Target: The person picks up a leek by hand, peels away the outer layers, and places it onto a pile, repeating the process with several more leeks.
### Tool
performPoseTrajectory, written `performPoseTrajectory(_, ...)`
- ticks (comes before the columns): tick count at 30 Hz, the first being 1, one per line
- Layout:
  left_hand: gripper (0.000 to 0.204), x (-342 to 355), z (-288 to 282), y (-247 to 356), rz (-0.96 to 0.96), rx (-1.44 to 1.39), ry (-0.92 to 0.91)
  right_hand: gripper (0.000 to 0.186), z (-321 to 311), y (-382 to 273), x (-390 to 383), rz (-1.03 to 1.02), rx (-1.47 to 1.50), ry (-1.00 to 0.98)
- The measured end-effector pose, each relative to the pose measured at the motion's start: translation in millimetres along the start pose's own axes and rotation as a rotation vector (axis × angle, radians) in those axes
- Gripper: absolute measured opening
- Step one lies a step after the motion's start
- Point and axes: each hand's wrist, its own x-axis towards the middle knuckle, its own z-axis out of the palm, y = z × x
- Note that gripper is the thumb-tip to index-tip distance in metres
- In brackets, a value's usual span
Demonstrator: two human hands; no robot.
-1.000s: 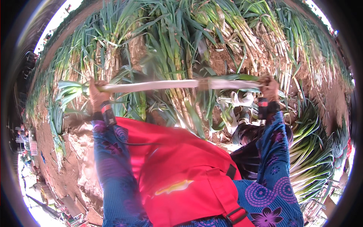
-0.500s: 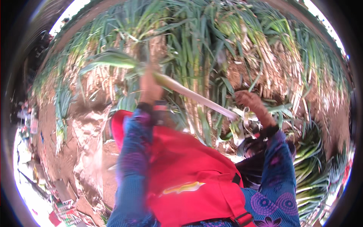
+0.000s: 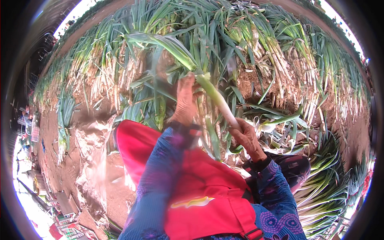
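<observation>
A thick leek (image 3: 218,98) slants across in front of me, its green leaves to the upper left and its white end to the lower right. My left hand (image 3: 185,102) is closed around its green neck, where the leaves meet the stalk. At the white end, the fingers of my right hand (image 3: 247,140) wrap round the stalk, hiding its tip. Beneath it lie more leeks (image 3: 204,52) with long green leaves. Loose peeled leaves (image 3: 276,128) lie beside my right hand.
Heaped leeks (image 3: 276,56) curve across the far side, white ends toward me. Another pile of leeks (image 3: 322,188) lies at my right. A crumpled plastic sheet (image 3: 92,156) covers some brown ground at the left. My red apron (image 3: 192,180) spreads over my lap.
My left hand has moved right along with the leek's leafy part. My right hand has come left and down and now grips the white end, from which it was apart before.
</observation>
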Motion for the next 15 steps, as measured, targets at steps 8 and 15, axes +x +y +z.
performPoseTrajectory(8,0.015,39.6,-23.9,60.0,0.012,-0.168,0.181,0.033,-1.7,10.5,-4.2,-0.063,-0.219,0.024)
performPoseTrajectory(15,0.036,-25.4,97.4,89.3,0.141,0.585,-0.799,0.024,-7.4,24.2,-1.9,0.194,0.052,-0.052)
